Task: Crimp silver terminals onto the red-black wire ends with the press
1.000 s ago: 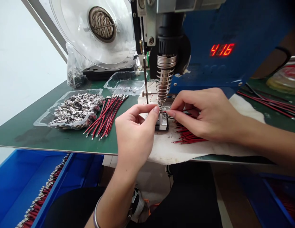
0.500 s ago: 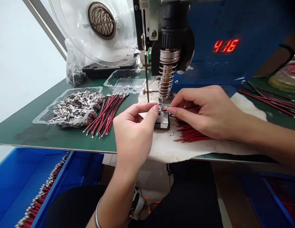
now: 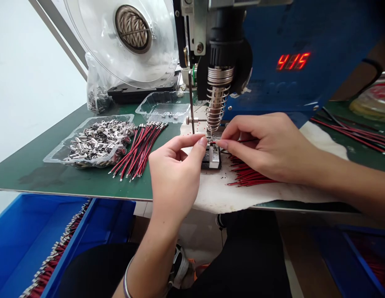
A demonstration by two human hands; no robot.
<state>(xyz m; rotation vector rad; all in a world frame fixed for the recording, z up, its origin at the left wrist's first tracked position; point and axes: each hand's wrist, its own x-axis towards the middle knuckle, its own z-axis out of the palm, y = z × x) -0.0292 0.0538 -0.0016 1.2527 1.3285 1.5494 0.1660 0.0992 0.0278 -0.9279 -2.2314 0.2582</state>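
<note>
My left hand is closed in a pinch, thumb and forefinger on a small metal connector mostly hidden by the fingertips. My right hand pinches a red-and-black wire, its end meeting the connector at the small metal fixture. Right above the fingertips points the tip of a soldering iron wrapped in a coil spring. A thin upright metal tube stands left of the iron. Under my right hand several red-and-black wires lie on a white cloth.
To the left, a clear plastic tray holds many metal connectors, beside a bundle of connector-tipped wires. Behind are another clear tray and a solder reel. The blue machine reads 415. Blue bins sit below the table edge.
Both hands stay nearly still at the fixture under the iron. The red display has gone from 416 to 415, and the view has shifted very slightly.
</note>
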